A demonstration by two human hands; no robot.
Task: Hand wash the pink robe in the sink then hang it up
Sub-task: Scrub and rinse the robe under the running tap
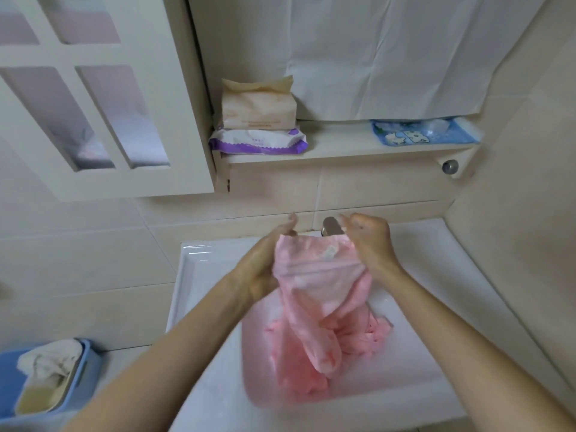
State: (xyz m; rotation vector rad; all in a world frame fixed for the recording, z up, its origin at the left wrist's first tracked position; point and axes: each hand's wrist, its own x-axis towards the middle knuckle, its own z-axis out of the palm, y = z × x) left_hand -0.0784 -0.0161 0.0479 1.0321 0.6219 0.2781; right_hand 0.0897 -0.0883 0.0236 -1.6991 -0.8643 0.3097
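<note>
The pink robe hangs from both my hands over the white sink, its lower part bunched in the basin. My left hand holds the robe's upper left edge, fingers stretched along the cloth. My right hand pinches the upper right edge, fingers curled. A small white label shows near the top of the cloth. The metal tap is just behind the lifted cloth, partly hidden by my right hand.
A shelf above the sink carries two tissue packs and a blue tray. A blue basket with a cloth sits low at the left. A white panelled door stands at upper left.
</note>
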